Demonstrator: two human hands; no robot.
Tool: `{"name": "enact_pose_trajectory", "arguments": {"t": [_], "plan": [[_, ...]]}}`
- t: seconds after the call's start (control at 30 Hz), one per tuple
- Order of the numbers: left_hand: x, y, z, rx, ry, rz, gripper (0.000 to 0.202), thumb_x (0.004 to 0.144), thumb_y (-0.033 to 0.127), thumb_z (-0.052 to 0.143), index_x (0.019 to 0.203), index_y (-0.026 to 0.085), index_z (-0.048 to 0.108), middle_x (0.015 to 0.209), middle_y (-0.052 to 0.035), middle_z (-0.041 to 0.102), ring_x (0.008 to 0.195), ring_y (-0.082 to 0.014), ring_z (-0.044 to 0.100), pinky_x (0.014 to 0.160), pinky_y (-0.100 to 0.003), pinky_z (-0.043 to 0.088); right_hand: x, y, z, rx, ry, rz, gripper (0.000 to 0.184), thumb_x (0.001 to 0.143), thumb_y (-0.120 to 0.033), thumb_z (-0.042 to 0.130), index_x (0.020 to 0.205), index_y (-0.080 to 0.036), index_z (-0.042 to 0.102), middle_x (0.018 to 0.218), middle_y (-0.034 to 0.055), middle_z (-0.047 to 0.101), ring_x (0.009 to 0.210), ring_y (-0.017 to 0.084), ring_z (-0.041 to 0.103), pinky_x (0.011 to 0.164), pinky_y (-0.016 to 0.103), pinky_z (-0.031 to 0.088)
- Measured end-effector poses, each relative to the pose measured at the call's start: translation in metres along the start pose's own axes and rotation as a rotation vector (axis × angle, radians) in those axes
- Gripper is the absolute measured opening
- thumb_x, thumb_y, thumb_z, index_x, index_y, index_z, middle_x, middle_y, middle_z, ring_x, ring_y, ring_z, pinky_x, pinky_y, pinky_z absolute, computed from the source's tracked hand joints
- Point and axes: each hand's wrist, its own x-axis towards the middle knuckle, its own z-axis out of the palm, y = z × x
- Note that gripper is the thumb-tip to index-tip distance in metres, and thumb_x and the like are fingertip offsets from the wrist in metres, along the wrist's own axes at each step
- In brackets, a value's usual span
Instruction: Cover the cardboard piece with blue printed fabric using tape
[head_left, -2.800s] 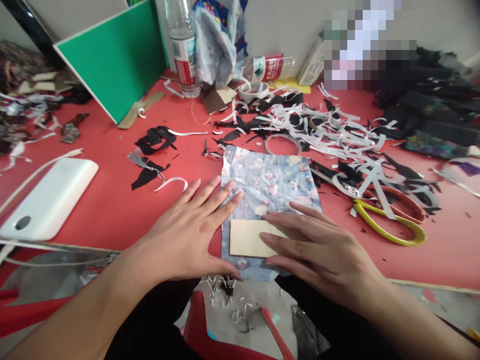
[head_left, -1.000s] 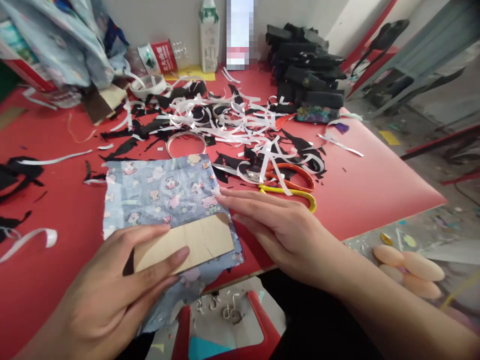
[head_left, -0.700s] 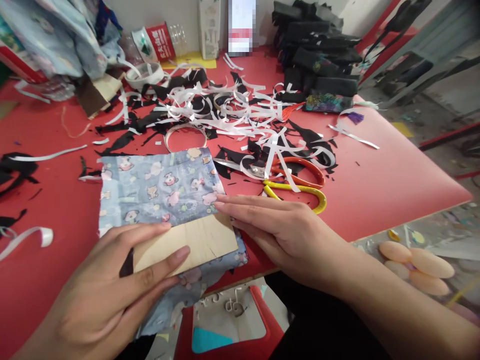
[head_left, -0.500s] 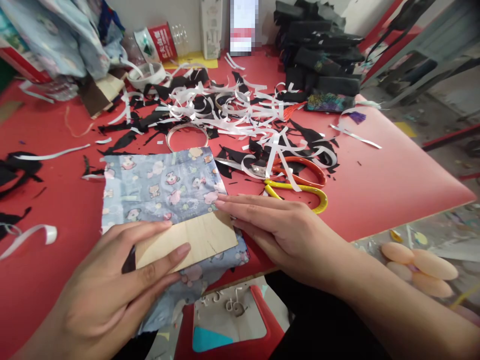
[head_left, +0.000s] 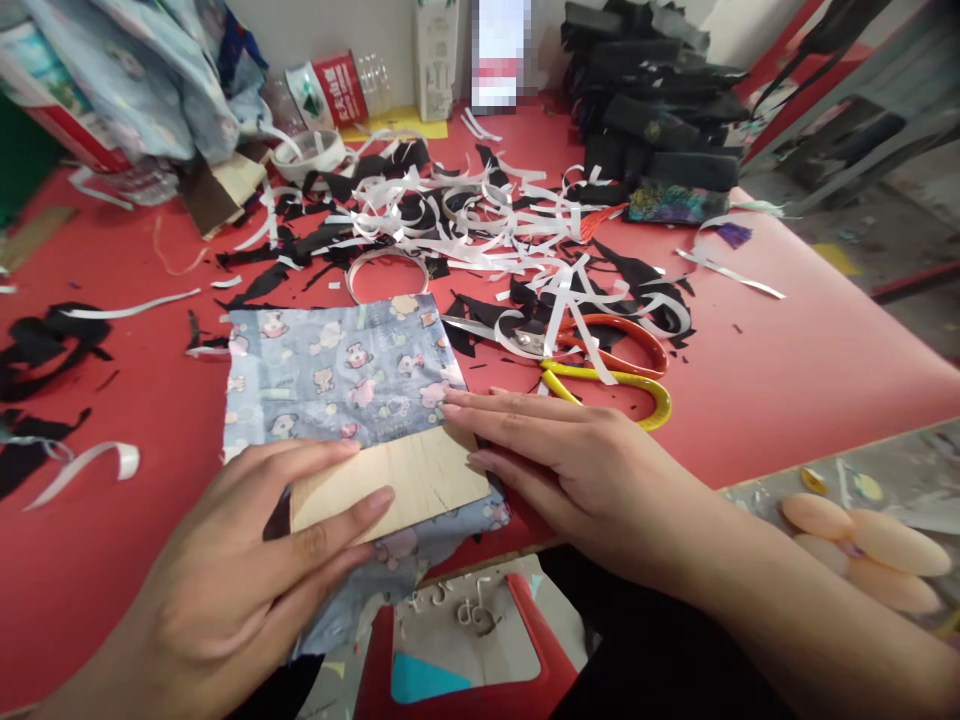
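Note:
A pale thin wooden board [head_left: 427, 470] lies across blue fabric printed with cartoon animals [head_left: 360, 370], at the table's front edge. My left hand [head_left: 247, 560] grips the board's left part, one finger lying over its face and others at the far edge and below. Part of the fabric hangs down under the board past the table edge. At the board's right end, my right hand [head_left: 570, 450] rests with its fingers stretched out, their tips on the fabric and the board's corner. Just beyond that hand are scissors [head_left: 540, 345] with one orange and one yellow handle.
White strips [head_left: 480, 220] and black fabric scraps [head_left: 307, 240] litter the red table [head_left: 780, 360]. A tape roll [head_left: 311, 155] stands behind. Dark folded pieces [head_left: 660, 120] are stacked at the back right. Below the front edge is a red stool [head_left: 540, 640].
The whole view has shifted slightly, so everything appears a little further right. Both hands keep nearly the same places on the board and fabric.

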Motion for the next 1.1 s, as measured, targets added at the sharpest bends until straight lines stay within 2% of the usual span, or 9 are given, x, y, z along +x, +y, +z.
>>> {"name": "enact_pose_trajectory", "arguments": {"t": [0.1,0.43,0.67,0.8,0.97,1.1], "plan": [[-0.001,0.000,-0.001,0.009,-0.027,-0.003,0.045,0.100,0.015,0.062,0.140,0.037,0.067,0.141,-0.0054,0.058,0.124,-0.0260,0.059,0.100,-0.040,0.050,0.000,0.001,0.001,-0.002,0.002,-0.004,0.033,0.105,-0.013,0.056,0.135,-0.010,0.071,0.139,0.0043,0.073,0.131,0.017,0.068,0.115,0.026,0.051],[-0.002,-0.001,0.002,-0.012,-0.010,-0.016,0.044,0.100,0.017,0.064,0.138,0.039,0.068,0.140,-0.0052,0.059,0.125,-0.0264,0.058,0.101,-0.042,0.052,0.000,0.001,-0.003,-0.009,-0.014,-0.011,0.041,0.104,-0.005,0.047,0.138,-0.010,0.068,0.141,0.0080,0.070,0.133,0.018,0.067,0.114,0.028,0.053],[-0.011,-0.003,-0.001,0.015,-0.018,-0.048,0.050,0.100,0.021,0.060,0.141,0.047,0.065,0.142,-0.0031,0.058,0.123,-0.0265,0.061,0.102,-0.041,0.054,0.000,0.002,-0.004,0.000,-0.038,0.018,0.047,0.102,-0.003,0.046,0.142,-0.016,0.066,0.145,0.0069,0.067,0.133,0.019,0.066,0.114,0.033,0.054],[-0.012,-0.006,0.000,0.045,-0.010,-0.005,0.050,0.097,0.023,0.065,0.140,0.047,0.066,0.141,-0.0031,0.059,0.123,-0.0262,0.061,0.101,-0.040,0.056,0.000,0.002,-0.004,-0.004,-0.045,0.013,0.049,0.100,0.000,0.047,0.143,-0.017,0.065,0.146,0.0068,0.065,0.133,0.019,0.066,0.114,0.033,0.054],[-0.008,-0.004,-0.001,0.053,-0.019,-0.033,0.053,0.098,0.021,0.062,0.143,0.049,0.063,0.140,-0.0018,0.061,0.122,-0.0271,0.063,0.098,-0.042,0.058,-0.001,0.003,-0.003,-0.010,-0.042,0.009,0.050,0.098,0.001,0.047,0.143,-0.012,0.064,0.148,0.0089,0.064,0.134,0.019,0.065,0.115,0.030,0.052],[-0.006,-0.003,-0.003,0.052,-0.013,-0.041,0.051,0.098,0.021,0.059,0.140,0.050,0.066,0.138,0.0008,0.064,0.122,-0.0275,0.064,0.098,-0.042,0.060,-0.001,0.003,-0.003,-0.008,-0.046,0.009,0.052,0.098,0.001,0.049,0.144,-0.016,0.065,0.148,0.0073,0.064,0.134,0.019,0.065,0.114,0.033,0.054]]}}
